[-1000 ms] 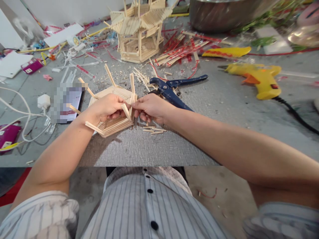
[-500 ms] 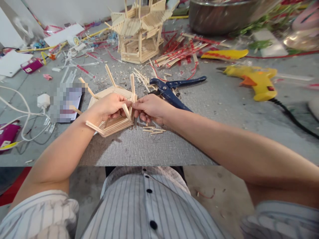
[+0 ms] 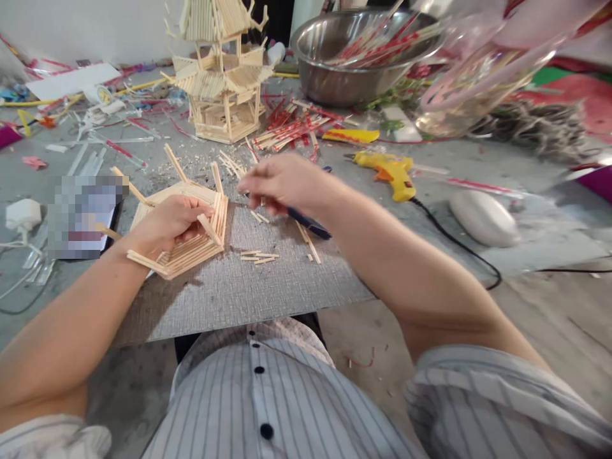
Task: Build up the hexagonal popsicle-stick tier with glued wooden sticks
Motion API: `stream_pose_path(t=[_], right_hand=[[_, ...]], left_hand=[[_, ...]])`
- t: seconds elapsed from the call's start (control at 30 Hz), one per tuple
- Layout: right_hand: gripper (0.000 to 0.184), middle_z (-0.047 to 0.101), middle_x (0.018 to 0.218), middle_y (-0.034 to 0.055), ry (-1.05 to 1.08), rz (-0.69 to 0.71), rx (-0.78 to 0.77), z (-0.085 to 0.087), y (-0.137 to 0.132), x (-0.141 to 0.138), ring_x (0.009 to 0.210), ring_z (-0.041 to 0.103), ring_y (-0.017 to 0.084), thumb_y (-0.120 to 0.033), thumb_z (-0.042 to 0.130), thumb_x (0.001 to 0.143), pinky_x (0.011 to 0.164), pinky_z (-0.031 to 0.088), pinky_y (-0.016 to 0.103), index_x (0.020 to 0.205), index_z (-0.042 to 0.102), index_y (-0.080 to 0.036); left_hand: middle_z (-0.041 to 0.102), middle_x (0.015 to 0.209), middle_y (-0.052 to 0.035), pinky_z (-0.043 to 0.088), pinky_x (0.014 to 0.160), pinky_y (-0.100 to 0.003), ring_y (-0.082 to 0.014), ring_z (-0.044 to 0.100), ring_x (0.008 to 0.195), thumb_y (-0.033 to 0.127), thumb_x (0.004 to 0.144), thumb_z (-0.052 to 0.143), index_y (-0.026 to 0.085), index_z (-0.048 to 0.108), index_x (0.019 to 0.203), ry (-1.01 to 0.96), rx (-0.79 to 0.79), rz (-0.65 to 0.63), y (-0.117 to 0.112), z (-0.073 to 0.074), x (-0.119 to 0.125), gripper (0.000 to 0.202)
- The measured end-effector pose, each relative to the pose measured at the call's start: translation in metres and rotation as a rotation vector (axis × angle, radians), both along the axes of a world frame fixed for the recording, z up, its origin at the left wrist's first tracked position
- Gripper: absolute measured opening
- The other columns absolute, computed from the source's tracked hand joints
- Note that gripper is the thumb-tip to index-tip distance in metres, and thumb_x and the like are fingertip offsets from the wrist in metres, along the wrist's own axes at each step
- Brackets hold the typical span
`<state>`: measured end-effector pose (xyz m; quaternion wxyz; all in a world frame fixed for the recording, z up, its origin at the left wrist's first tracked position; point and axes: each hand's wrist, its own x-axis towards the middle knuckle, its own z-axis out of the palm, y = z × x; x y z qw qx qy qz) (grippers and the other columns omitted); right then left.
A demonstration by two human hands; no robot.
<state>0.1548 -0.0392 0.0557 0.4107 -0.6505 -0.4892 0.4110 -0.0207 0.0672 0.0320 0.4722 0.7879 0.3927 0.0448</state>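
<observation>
A hexagonal frame of stacked wooden sticks (image 3: 191,255), with short posts slanting up from its corners, lies on the table before me. My left hand (image 3: 178,220) reaches over it, fingers closed on the inner side near its right wall. My right hand (image 3: 282,182) is in the air to the right of the frame, apart from it, fingers loosely bent and spread, with nothing visible in them. Beneath that hand are blue-handled cutters (image 3: 310,224), mostly covered by it. Short cut sticks (image 3: 261,256) lie on the table close to the frame.
Behind stands a tiered stick pagoda (image 3: 224,83), with a pile of red-marked sticks (image 3: 291,124) beside it. A metal bowl (image 3: 329,83), yellow knife (image 3: 351,136), yellow glue gun (image 3: 389,172) and white mouse (image 3: 482,217) are to the right. A phone (image 3: 90,217) lies at left.
My right hand has left the frame's right wall and moved up and right over the cutters. The left hand stays at the frame. The view has swung to the right.
</observation>
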Motion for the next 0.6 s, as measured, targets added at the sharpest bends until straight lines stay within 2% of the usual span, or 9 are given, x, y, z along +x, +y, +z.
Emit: stream_pose_path(t=[0.07, 0.1, 0.17, 0.2, 0.3, 0.43, 0.47, 0.53, 0.6], right_hand=[[0.012, 0.061, 0.058, -0.0018, -0.155, -0.181, 0.127, 0.016, -0.012, 0.030, 0.035, 0.043, 0.002, -0.016, 0.060, 0.085, 0.037, 0.032, 0.017, 0.074, 0.061, -0.012], [0.011, 0.060, 0.057, -0.0022, -0.228, -0.290, 0.188, 0.020, -0.017, 0.045, 0.036, 0.043, 0.002, -0.015, 0.059, 0.086, 0.039, 0.033, 0.017, 0.075, 0.062, -0.012], [0.012, 0.057, 0.054, -0.0027, -0.304, -0.488, 0.272, 0.018, -0.022, 0.073, 0.039, 0.045, 0.002, -0.012, 0.060, 0.083, 0.046, 0.037, 0.017, 0.071, 0.060, -0.010], [0.015, 0.055, 0.053, -0.0024, -0.296, -0.539, 0.307, 0.014, -0.023, 0.084, 0.042, 0.047, 0.002, -0.012, 0.059, 0.083, 0.051, 0.040, 0.019, 0.068, 0.059, -0.010], [0.018, 0.056, 0.056, -0.0016, -0.232, -0.583, 0.237, -0.008, -0.019, 0.103, 0.049, 0.049, 0.003, -0.008, 0.057, 0.083, 0.059, 0.042, 0.019, 0.065, 0.057, -0.010], [0.008, 0.053, 0.059, -0.0025, -0.300, -0.662, 0.115, -0.021, -0.022, 0.111, 0.048, 0.043, 0.005, -0.012, 0.056, 0.082, 0.054, 0.039, 0.022, 0.075, 0.060, -0.013], [0.006, 0.053, 0.061, -0.0017, -0.419, -0.712, 0.079, -0.021, -0.027, 0.115, 0.050, 0.045, 0.008, -0.016, 0.057, 0.082, 0.056, 0.040, 0.024, 0.080, 0.063, -0.014], [0.011, 0.061, 0.072, 0.0032, -0.803, -0.800, -0.047, -0.019, -0.039, 0.129, 0.066, 0.055, 0.014, -0.024, 0.063, 0.077, 0.068, 0.044, 0.029, 0.084, 0.068, -0.018], [0.021, 0.065, 0.082, 0.0079, -0.998, -0.824, -0.296, -0.023, -0.052, 0.151, 0.083, 0.059, 0.022, -0.040, 0.064, 0.075, 0.076, 0.045, 0.036, 0.083, 0.071, -0.022]], left_hand=[[0.038, 0.035, 0.0058, 0.015, 0.033, -0.016, -0.0006, 0.029, 0.028, 0.018, 0.085, 0.049, 0.016, 0.044, 0.050, 0.029, -0.164, 0.112, -0.004, 0.003, -0.001, 0.036], [0.039, 0.036, 0.0060, 0.014, 0.033, -0.016, -0.0001, 0.029, 0.028, 0.018, 0.085, 0.050, 0.015, 0.045, 0.051, 0.018, -0.182, 0.121, -0.005, 0.004, -0.002, 0.035], [0.040, 0.036, 0.0059, 0.015, 0.033, -0.016, -0.0003, 0.030, 0.028, 0.018, 0.084, 0.052, 0.015, 0.047, 0.053, -0.013, -0.181, 0.114, -0.004, 0.002, -0.003, 0.032], [0.040, 0.036, 0.0058, 0.016, 0.033, -0.017, -0.0007, 0.030, 0.028, 0.019, 0.084, 0.053, 0.015, 0.047, 0.053, -0.032, -0.181, 0.117, -0.002, 0.000, -0.004, 0.031], [0.042, 0.038, 0.0057, 0.018, 0.032, -0.017, -0.0020, 0.032, 0.027, 0.023, 0.082, 0.056, 0.017, 0.049, 0.056, -0.093, -0.201, 0.167, 0.006, -0.009, -0.007, 0.028], [0.046, 0.043, 0.0052, 0.018, 0.030, -0.017, -0.0025, 0.035, 0.029, 0.028, 0.079, 0.060, 0.017, 0.053, 0.060, -0.166, -0.251, 0.190, 0.013, -0.018, -0.012, 0.023], [0.047, 0.043, 0.0051, 0.018, 0.030, -0.017, -0.0023, 0.035, 0.029, 0.028, 0.079, 0.061, 0.017, 0.054, 0.061, -0.184, -0.261, 0.194, 0.013, -0.019, -0.013, 0.022], [0.048, 0.044, 0.0050, 0.019, 0.029, -0.017, -0.0021, 0.035, 0.029, 0.026, 0.078, 0.061, 0.017, 0.053, 0.060, -0.200, -0.274, 0.205, 0.012, -0.018, -0.013, 0.021], [0.048, 0.043, 0.0049, 0.019, 0.029, -0.016, -0.0020, 0.035, 0.029, 0.024, 0.078, 0.060, 0.017, 0.053, 0.060, -0.201, -0.277, 0.214, 0.011, -0.016, -0.012, 0.021]])
